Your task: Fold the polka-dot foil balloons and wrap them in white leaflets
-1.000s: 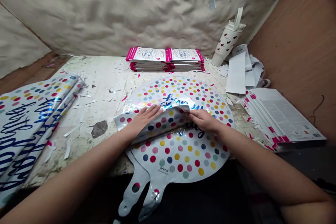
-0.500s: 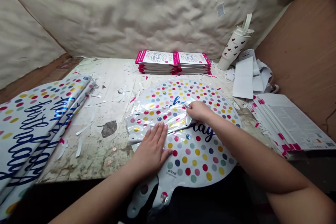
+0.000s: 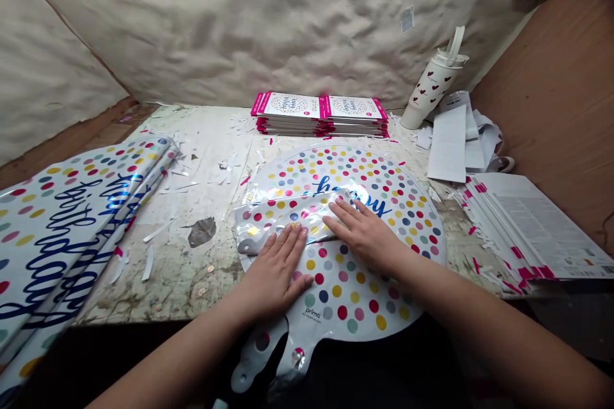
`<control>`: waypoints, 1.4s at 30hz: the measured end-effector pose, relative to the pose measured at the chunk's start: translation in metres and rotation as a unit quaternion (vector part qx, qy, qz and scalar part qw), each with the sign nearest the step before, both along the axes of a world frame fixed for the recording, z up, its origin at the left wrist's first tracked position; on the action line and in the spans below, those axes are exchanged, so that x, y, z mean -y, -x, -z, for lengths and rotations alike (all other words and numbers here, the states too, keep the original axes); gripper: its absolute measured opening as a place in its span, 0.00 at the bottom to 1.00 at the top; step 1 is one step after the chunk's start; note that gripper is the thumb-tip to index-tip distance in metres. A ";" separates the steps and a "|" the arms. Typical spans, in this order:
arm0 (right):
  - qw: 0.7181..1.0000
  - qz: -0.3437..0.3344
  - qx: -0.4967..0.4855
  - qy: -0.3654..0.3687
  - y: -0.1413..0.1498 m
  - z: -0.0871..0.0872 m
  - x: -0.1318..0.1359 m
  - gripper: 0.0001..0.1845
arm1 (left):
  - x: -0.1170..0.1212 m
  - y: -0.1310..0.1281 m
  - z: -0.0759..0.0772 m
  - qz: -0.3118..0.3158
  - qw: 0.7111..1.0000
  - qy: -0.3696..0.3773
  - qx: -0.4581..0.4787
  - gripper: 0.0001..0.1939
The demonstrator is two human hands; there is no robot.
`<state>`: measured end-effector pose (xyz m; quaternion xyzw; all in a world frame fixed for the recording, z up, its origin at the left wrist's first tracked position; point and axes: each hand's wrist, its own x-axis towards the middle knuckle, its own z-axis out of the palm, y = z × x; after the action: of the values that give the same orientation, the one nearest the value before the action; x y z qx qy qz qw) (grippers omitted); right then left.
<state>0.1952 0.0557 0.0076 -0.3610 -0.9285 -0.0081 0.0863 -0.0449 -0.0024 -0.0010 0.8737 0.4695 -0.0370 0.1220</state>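
Observation:
A round foil balloon [image 3: 340,268] with coloured polka dots and blue script lies flat on the table, its two tabs [image 3: 261,358] hanging past the front edge. Its near side is folded over into a flat band [image 3: 288,220] across the middle. My left hand [image 3: 275,275] rests palm down on the band's lower edge and the balloon, fingers spread. My right hand [image 3: 364,236] lies flat at the band's right end, partly over the blue script. Neither hand grips anything.
A pile of flat dotted balloons [image 3: 71,236] lies at the left. Pink-edged packaged balloons [image 3: 319,115] stand stacked behind. To the right are a printed card stack [image 3: 522,230], white paper [image 3: 448,144] and a heart-patterned tumbler [image 3: 430,91]. Paper scraps litter the worn table [image 3: 206,140].
The foil fold has been pressed down into a flatter, narrower band. My right hand has let go of its edge and spread flat. My left hand now sits on the band's lower edge.

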 end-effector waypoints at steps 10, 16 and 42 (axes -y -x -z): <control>0.964 -0.004 -0.242 -0.108 -0.012 -0.011 0.065 0.34 | -0.022 -0.028 -0.022 -0.058 0.998 0.016 0.028 0.28; 0.969 0.106 -0.223 -0.003 -0.049 0.023 0.056 0.47 | -0.027 -0.045 -0.008 0.150 0.986 0.056 0.053 0.26; 0.952 0.246 -0.041 0.175 0.002 0.014 0.024 0.32 | -0.088 -0.051 -0.036 -0.404 0.744 0.434 0.309 0.11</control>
<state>0.1931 0.0313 -0.0068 -0.5880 -0.7933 0.1483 0.0551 0.0063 0.0857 0.0350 0.4188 0.6483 0.0876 0.6298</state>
